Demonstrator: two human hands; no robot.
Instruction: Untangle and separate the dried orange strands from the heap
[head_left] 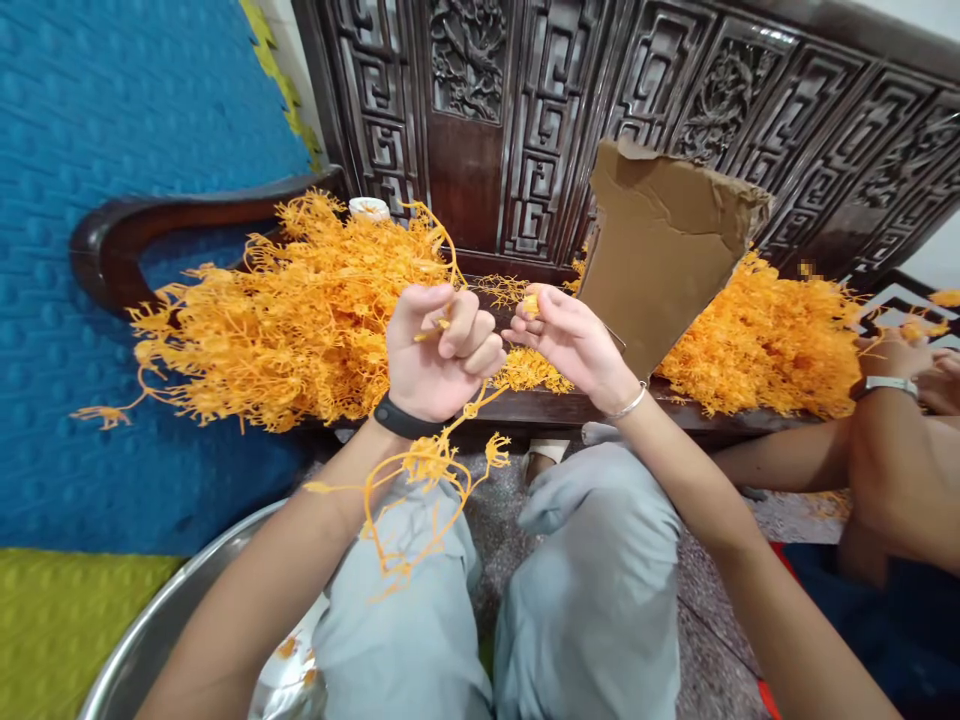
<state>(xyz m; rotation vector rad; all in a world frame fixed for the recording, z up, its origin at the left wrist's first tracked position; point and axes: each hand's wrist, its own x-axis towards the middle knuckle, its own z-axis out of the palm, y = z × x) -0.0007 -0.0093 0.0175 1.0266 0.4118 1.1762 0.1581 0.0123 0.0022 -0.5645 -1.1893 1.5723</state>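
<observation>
- Orange branching spray (431,460), one: held in the left hand, hanging below it, in front of the left forearm and above the grey trouser legs (592,540).
- Left hand (442,350), bare, black band (409,418) at wrist: palm turned up, fingers curled closed on the orange branching spray.
- Right hand (577,340), bare, silver bracelet (628,402) at wrist: thumb and fingers together on a small orange piece (531,305), near the left hand but apart from it.
- Left heap (300,320) of tangled orange sprays: on the dark wooden bench (577,408), beyond and beside the left hand; white round object (369,208) at its back edge.
- Right heap (772,345), likewise orange: on the same bench.
- Cardboard sheet (660,250), brown, torn-edged: tilted upright between the heaps.
- Carved lattice back (465,170), dark wood: behind the heaps.
- Metal basin (154,600), round: lower left, partly hidden by the left forearm.
- Mats, textured: one blue (112,300), one yellow-green (75,620), at left.
- Another person's hand (896,355), watch at wrist: far right, beside the right heap, orange strands at the fingers.
</observation>
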